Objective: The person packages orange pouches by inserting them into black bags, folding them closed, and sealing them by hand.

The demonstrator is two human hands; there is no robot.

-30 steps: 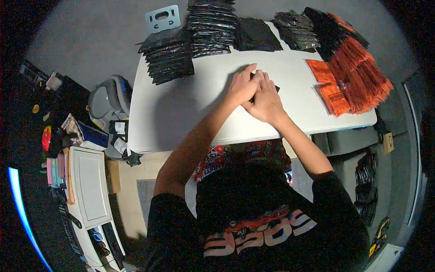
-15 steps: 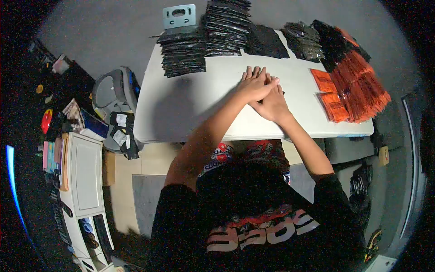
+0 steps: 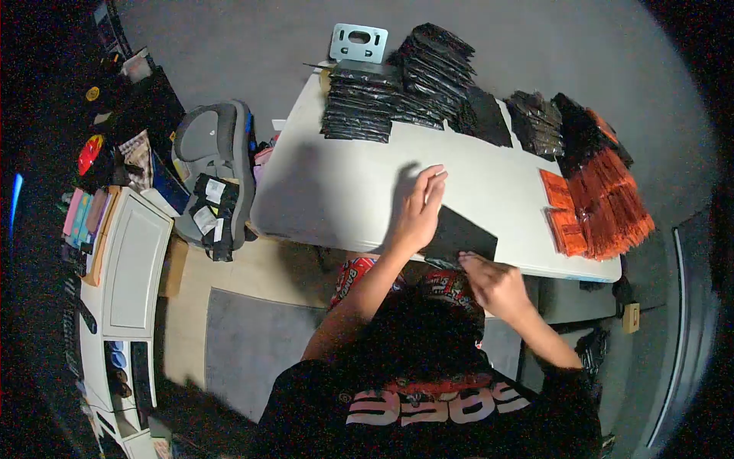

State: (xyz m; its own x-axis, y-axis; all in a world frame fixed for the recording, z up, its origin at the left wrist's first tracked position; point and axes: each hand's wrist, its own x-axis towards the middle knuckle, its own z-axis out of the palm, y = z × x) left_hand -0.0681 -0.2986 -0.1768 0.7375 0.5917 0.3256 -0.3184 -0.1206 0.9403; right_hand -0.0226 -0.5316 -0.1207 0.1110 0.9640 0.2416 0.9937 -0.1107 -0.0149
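Note:
A flat black packet (image 3: pixel 463 233) lies at the near edge of the white table (image 3: pixel 336 183). My right hand (image 3: pixel 497 287) pinches its near right edge between thumb and fingers. Beside the packet's left side, my left hand (image 3: pixel 420 210) is raised on edge with its fingers stretched up and slightly apart; nothing shows in it. Behind the hands stand stacks of black packets (image 3: pixel 357 103), with a taller stack (image 3: pixel 436 73) next to them. Orange packets (image 3: pixel 612 206) are piled at the right, and two smaller orange ones (image 3: pixel 566 231) lie beside that pile.
A light-blue metal plate (image 3: pixel 358 43) stands behind the left stack. Grey-black packets (image 3: pixel 537 122) sit at the back right. Left of the table are a grey padded seat (image 3: pixel 206 138) with a black packet on it and a white cabinet (image 3: pixel 138 268).
My hands, earlier laid over each other on the packet, have separated. The black packet now shows near the table's front edge, with my right hand gripping it. The view has shifted.

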